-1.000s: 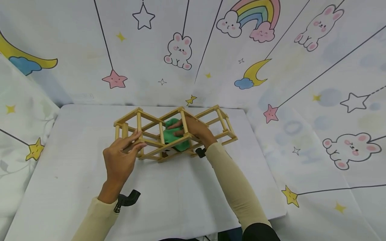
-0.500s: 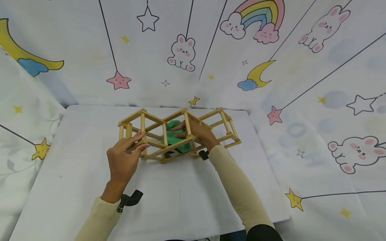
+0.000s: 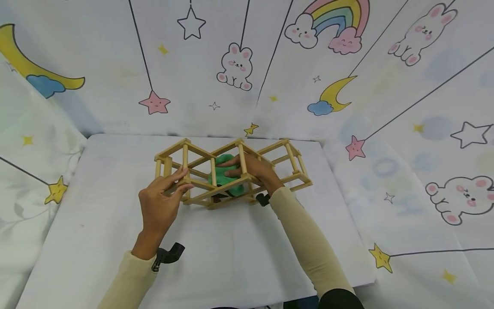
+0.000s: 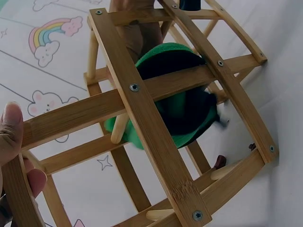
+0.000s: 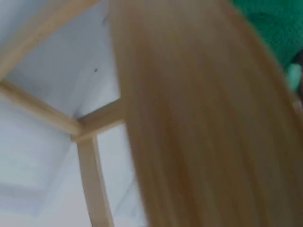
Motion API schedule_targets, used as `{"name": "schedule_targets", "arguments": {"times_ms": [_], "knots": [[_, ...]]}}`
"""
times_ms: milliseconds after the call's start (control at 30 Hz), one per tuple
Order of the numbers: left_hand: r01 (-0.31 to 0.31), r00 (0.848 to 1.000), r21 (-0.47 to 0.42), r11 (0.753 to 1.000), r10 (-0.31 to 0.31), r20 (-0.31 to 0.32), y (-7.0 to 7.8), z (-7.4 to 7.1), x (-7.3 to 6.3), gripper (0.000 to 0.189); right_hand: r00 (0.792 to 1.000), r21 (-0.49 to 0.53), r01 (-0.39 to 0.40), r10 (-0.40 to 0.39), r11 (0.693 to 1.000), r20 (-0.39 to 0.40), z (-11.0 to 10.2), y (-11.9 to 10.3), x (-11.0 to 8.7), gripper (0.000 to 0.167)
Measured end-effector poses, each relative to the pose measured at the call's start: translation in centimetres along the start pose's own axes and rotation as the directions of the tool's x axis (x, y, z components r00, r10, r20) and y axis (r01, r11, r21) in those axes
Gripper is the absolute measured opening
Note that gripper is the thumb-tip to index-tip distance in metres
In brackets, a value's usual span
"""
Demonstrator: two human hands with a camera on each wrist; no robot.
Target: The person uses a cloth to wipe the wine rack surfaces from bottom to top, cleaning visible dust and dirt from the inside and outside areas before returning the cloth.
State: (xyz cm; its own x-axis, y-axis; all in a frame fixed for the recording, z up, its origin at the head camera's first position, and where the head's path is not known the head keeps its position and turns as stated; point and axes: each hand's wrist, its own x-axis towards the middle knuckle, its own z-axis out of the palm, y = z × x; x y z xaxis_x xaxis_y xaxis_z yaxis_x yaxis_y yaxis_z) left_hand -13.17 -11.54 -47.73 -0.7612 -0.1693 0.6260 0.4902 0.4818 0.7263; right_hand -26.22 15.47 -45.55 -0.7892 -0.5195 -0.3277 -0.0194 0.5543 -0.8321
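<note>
A zigzag wooden rack (image 3: 200, 193) of bars and round dowels stands on the white table. My left hand (image 3: 160, 204) pinches a bar near its left end between thumb and fingers; the thumb (image 4: 10, 135) shows at the left edge of the left wrist view. My right hand (image 3: 256, 167) reaches in among the middle bars and holds a green fabric item (image 3: 224, 178). From the left wrist, this item shows a green rim and a dark, hollow inside; I cannot tell its kind. A blurred wooden bar (image 5: 189, 113) covers much of the right wrist view.
The white table (image 3: 231, 253) runs back to a hanging sheet (image 3: 185, 73) printed with stars, bunnies and a rainbow. A small dark red piece (image 4: 220, 161) shows low among the bars. Black camera mounts (image 3: 171, 253) sit at both wrists.
The whole scene shifts slightly right in the head view. Both hands keep their places on the rack and the green item, whose dark lower part shows a little differently.
</note>
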Motion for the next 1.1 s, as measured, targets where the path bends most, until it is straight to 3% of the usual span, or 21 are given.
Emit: {"name": "schedule_targets", "arguments": {"times_ms": [67,100,267,333,500,567,733,833,1000,1100], "knots": [[0.002,1.0,0.006,1.0,-0.002,0.007,0.0,0.0,0.0,0.052,0.998,0.03,0.053,-0.055,0.998,0.035,-0.2,0.3,0.2,0.035],[0.002,1.0,0.007,1.0,-0.002,0.01,-0.1,0.0,0.0,0.052,0.999,0.037,0.043,-0.044,0.998,0.026,-0.1,0.3,0.1,0.035],[0.002,1.0,0.016,1.0,-0.002,0.027,-0.1,-0.1,0.1,0.05,0.991,0.076,-0.103,0.108,0.992,-0.074,0.4,0.0,-0.9,0.028],[0.005,1.0,0.015,1.0,-0.005,0.026,-0.1,0.0,0.0,0.051,0.988,0.099,-0.12,0.128,0.988,-0.08,0.4,0.0,-1.1,0.027],[0.016,0.999,0.007,1.0,-0.016,0.029,0.0,0.0,0.0,0.051,1.0,0.067,0.019,-0.02,0.998,0.015,0.1,0.6,-0.5,0.035],[0.02,0.999,0.011,1.0,-0.021,0.038,0.0,0.0,0.0,0.05,0.999,0.05,0.04,-0.041,0.998,0.02,0.1,0.7,-0.4,0.035],[0.014,0.998,0.024,1.0,-0.015,0.056,0.1,-0.1,0.1,0.049,0.991,0.038,-0.108,0.11,0.993,-0.073,0.3,0.4,-1.1,0.028],[0.014,0.998,0.019,1.0,-0.015,0.063,0.1,-0.1,0.1,0.048,0.986,0.025,-0.137,0.139,0.99,-0.093,0.4,0.4,-1.3,0.028],[0.019,0.998,0.008,1.0,-0.019,0.052,0.2,-0.1,0.2,0.05,1.0,0.012,0.015,-0.015,1.0,-0.015,0.2,0.7,-0.5,0.036],[0.014,0.999,0.002,1.0,-0.014,0.041,0.3,0.0,0.3,0.05,0.999,0.036,-0.002,0.004,0.999,-0.051,0.3,0.6,-0.7,0.031]]}}
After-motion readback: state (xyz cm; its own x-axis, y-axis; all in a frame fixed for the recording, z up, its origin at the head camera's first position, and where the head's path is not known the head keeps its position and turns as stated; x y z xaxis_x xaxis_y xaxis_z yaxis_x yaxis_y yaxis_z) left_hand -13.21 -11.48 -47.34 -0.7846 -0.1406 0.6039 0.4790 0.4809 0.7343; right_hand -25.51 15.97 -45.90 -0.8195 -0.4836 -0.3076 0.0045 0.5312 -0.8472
